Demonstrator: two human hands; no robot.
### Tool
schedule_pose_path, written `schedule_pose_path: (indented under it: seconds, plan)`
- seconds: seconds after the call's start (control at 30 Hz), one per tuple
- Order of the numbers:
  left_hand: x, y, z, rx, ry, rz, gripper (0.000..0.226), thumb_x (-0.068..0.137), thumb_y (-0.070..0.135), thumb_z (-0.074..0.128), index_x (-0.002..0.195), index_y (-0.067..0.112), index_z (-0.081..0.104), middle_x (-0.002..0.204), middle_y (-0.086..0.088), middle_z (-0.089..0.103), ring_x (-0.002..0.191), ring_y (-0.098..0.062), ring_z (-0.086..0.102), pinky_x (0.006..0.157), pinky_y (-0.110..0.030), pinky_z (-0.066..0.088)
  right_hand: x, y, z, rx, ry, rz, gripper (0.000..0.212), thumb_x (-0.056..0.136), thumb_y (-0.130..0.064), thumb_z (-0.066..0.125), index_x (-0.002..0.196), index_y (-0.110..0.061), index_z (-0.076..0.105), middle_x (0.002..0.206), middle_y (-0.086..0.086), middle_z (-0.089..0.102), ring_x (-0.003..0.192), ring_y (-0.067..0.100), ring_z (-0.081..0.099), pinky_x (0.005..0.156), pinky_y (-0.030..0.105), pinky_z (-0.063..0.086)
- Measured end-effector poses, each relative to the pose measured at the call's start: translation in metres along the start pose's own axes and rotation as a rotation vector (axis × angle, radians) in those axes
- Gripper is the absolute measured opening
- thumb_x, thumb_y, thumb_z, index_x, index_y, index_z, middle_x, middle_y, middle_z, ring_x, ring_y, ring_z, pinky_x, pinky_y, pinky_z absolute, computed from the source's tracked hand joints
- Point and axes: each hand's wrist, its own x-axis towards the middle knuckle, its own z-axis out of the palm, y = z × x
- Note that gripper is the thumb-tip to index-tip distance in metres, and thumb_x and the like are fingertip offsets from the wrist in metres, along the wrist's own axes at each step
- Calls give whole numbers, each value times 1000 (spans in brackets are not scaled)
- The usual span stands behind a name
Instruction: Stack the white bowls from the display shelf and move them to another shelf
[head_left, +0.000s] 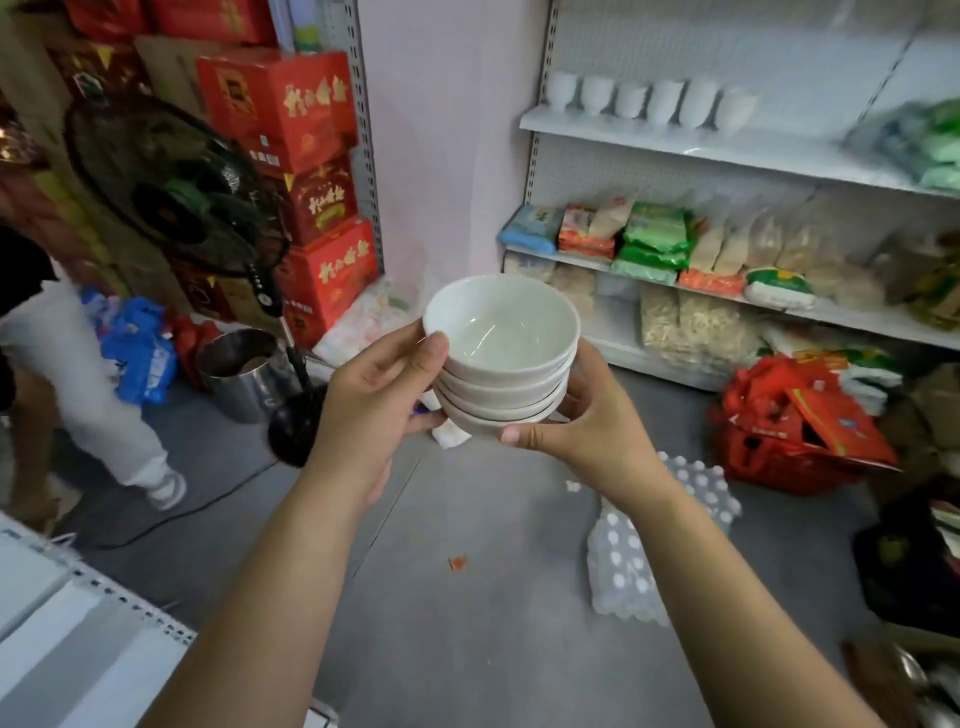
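A person carries a nested stack of white bowls (501, 358) in mid-air above the grey floor (467, 597) of a shop aisle, held between both hands at the centre of the head view. The left hand (371, 400) grips the stack's left side, its thumb pressed against the top bowl's rim. The right hand (582, 415) cups the right side, its thumb laid along the lowest bowl. Far right stands a white shelf unit (675, 143) with a row of white cups (649, 101) above packets of dried goods (654, 239). Far left, red cartons (291, 109) rise behind a black fan (171, 192) and a metal pot (239, 371). At the left edge is another person in white trousers (78, 374).
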Motion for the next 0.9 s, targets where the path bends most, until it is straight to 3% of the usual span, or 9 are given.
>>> schedule_pose_path:
  seconds: [0.17,0.4,0.57,0.73,0.9]
  plan:
    - [52,-12,57,-9,-57,-21,56,77,47,75,127,21,73,121,1,76,117,-23,71,92,-58,59,36,17,-59,-20,59,5,107,60,-13,99,149,-31,43,138,-7,64,129,13,61,107,47,52]
    - [143,-27,120,-7,-85,-67,62,65,56,81,117,22,76,112,1,78,113,-28,73,86,-53,63,103,42,-119,-31,148,15,103,59,-12,96,148,-28,45,135,-7,67,125,11,63,106,42,53]
    - [233,-30,164,21,-189,-77,48,74,49,78,115,22,77,109,2,78,109,-25,74,85,-53,63,172,62,-158,-37,232,-2,104,62,-13,97,149,-28,44,137,-4,66,127,14,62,108,46,51]
    - [339,-25,214,41,-311,-60,30,86,38,74,110,21,76,92,10,78,85,-14,75,68,-39,63,260,80,-199,-45,349,4,107,61,-16,100,150,-32,43,139,-6,65,129,13,61,110,46,50]
    - [438,-30,253,133,-392,-37,30,95,35,71,120,20,73,103,8,78,94,-15,76,79,-46,65,338,98,-233,-56,460,6,105,60,-15,100,148,-30,46,137,-8,66,127,9,62,109,41,51]
